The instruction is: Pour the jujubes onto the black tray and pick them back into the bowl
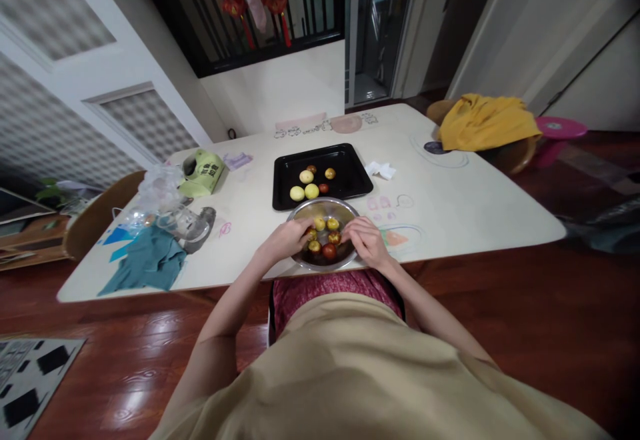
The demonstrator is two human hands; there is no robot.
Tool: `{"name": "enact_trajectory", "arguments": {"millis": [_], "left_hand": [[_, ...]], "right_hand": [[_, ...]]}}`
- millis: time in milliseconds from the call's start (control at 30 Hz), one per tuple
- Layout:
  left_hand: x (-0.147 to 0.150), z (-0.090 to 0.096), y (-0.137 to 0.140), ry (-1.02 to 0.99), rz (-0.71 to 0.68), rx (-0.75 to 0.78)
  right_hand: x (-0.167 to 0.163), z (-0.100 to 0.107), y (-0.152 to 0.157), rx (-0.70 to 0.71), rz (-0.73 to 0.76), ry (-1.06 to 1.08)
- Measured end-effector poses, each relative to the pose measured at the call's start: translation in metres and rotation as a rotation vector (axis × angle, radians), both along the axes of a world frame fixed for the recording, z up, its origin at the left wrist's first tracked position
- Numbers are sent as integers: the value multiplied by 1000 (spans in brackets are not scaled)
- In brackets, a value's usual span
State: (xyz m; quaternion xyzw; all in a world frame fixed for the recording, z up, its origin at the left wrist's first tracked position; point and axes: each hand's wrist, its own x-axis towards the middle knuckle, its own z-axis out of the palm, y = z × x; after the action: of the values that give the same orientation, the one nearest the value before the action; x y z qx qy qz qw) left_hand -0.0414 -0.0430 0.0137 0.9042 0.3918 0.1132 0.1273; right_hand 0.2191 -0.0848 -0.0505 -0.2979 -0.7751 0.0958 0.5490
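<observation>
A steel bowl stands at the table's near edge with several small round fruits in it. Among them are a yellow fruit and a dark red fruit; others are mottled brown. My left hand reaches over the bowl's left rim, its fingers closed about a yellowish fruit. Across from it, my right hand lies over the right rim with bent fingers, close to a mottled fruit. What those right fingertips hold, if anything, is hidden.
Behind the bowl lies a black baking tray with several more round fruits. A crumpled tissue is right of it. To the left are a green bag, clear plastic packaging and a teal cloth. Yellow fabric covers a chair.
</observation>
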Motion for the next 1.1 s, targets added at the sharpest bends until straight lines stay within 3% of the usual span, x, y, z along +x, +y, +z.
{"name": "enact_trajectory", "arguments": {"millis": [167,267,400,500,767,1100], "left_hand": [[-7,5,-3,-27,10,54],[-13,5,-5,-179,-41,102],[-22,-6,-11,-441,-92,134],[-28,-19,-18,-523,-92,154],[-30,-44,-32,-466,-181,197],[-25,-50,-28,-446,-157,259]], "right_hand": [[0,0,0,5,21,19],[1,-1,0,-14,19,9],[2,-2,1,-12,20,-5],[2,-2,1,9,13,-1],[4,-4,1,-1,7,-22],[3,-1,1,-13,-2,9]]}}
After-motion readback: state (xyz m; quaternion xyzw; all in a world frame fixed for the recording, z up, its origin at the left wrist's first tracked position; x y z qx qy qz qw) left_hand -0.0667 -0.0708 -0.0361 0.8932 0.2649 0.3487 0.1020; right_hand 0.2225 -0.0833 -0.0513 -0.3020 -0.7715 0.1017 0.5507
